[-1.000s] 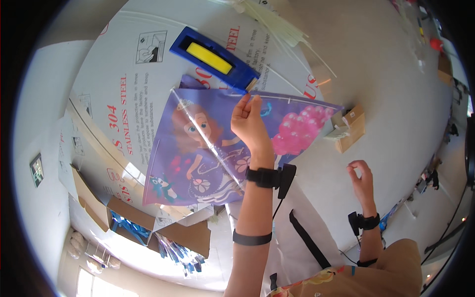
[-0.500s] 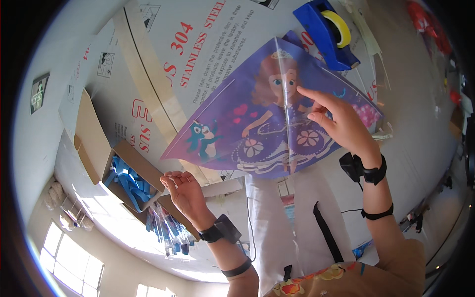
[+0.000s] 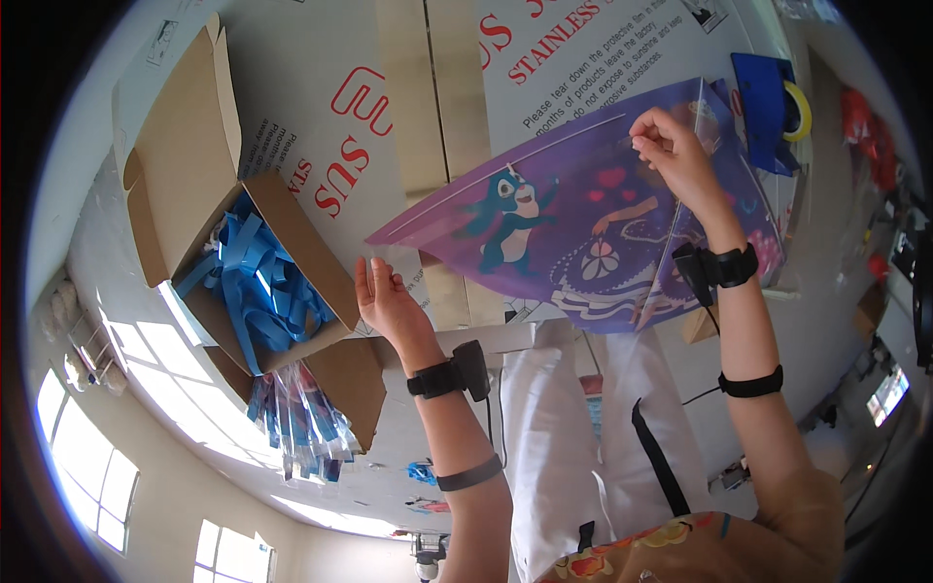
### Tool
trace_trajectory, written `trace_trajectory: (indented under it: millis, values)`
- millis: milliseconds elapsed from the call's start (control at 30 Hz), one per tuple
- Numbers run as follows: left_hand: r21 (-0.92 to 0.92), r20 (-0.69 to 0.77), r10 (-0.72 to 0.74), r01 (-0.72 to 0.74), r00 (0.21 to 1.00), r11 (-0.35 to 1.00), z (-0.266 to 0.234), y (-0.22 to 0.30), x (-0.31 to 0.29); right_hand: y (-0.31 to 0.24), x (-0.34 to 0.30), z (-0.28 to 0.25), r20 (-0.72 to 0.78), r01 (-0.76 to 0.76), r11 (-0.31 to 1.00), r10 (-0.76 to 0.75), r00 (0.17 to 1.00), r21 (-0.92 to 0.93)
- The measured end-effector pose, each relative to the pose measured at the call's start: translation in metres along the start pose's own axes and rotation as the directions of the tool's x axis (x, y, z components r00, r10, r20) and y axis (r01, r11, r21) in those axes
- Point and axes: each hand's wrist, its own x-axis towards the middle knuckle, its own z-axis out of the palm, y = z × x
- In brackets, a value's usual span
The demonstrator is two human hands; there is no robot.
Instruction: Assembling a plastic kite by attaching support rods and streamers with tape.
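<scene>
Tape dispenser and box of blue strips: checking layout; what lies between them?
In the head view: printed board, then the purple sheet, left hand near its tip, right hand over it.

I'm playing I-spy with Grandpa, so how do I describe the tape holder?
On the grey, red-lettered tabletop lies a purple, cartoon-printed sheet. Beside the sheet's upper right corner sits a chunky blue plastic tape dispenser. Unlike its flat neighbour, it holds a yellow ring.

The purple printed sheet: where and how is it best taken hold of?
Probably best by the pointed left corner of the purple printed sheet, pinched from the left: the sheet looks thin and this corner narrows to an uncovered tip.
</scene>
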Motion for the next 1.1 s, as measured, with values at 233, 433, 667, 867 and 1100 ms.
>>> trace_trajectory:
  millis: [233,433,667,867,1100]
  values:
    - [0.212,-0.031,0.029,-0.021,0.999,0.977,0.001,-0.004,0.016,0.005,0.011,0.020,-0.219,-0.014,0.990,-0.017,0.975,-0.138]
    - [0.386,-0.022,0.172,-0.151,0.985,0.910,0.006,-0.018,0.023,0.016,0.020,0.024,-0.211,0.124,0.965,-0.174,0.962,-0.230]
    - [0.408,-0.036,0.181,-0.151,0.983,0.900,-0.001,-0.023,0.031,0.018,0.023,0.029,-0.143,0.162,0.981,-0.177,0.974,-0.105]
    - [0.484,0.015,0.264,-0.238,0.964,0.842,0.006,-0.030,0.028,0.018,0.025,0.037,-0.234,0.214,0.948,-0.268,0.935,-0.234]
    - [0.523,-0.023,0.315,-0.257,0.949,0.812,0.012,-0.030,0.028,0.033,0.031,0.045,-0.319,0.230,0.942,-0.303,0.898,-0.246]
